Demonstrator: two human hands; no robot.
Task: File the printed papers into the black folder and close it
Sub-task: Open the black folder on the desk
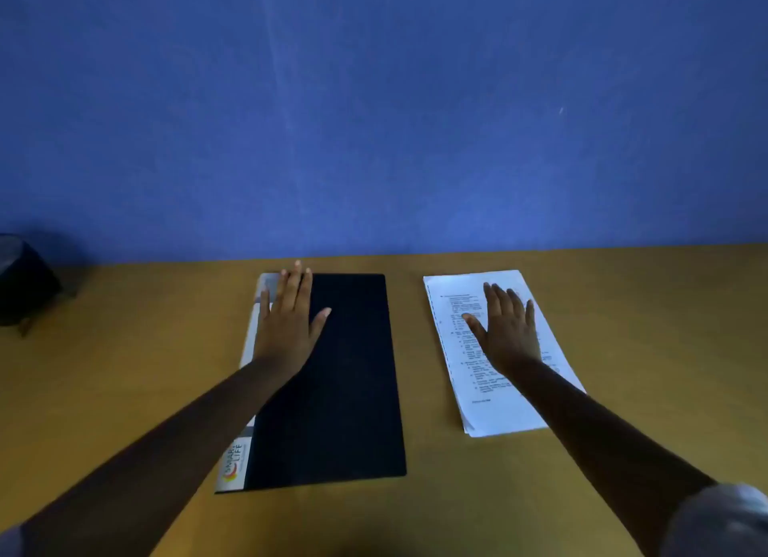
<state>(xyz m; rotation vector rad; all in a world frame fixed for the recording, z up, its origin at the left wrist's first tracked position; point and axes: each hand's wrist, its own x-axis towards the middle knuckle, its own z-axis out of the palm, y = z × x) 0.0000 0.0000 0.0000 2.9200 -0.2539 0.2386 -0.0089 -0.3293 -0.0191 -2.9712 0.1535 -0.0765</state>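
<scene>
The black folder [345,390] lies closed and flat on the wooden table, with a white labelled spine strip along its left edge. My left hand [289,324] rests flat on the folder's far left part, fingers spread, holding nothing. To the right, apart from the folder, lies a small stack of printed papers [494,407], white with lines of text. On top of that stack my right hand [507,332] lies flat, palm down and fingers apart.
The brown table [124,390] runs up to a blue wall [374,120] just behind the folder and papers. A dark object [23,282] stands at the far left edge of the table.
</scene>
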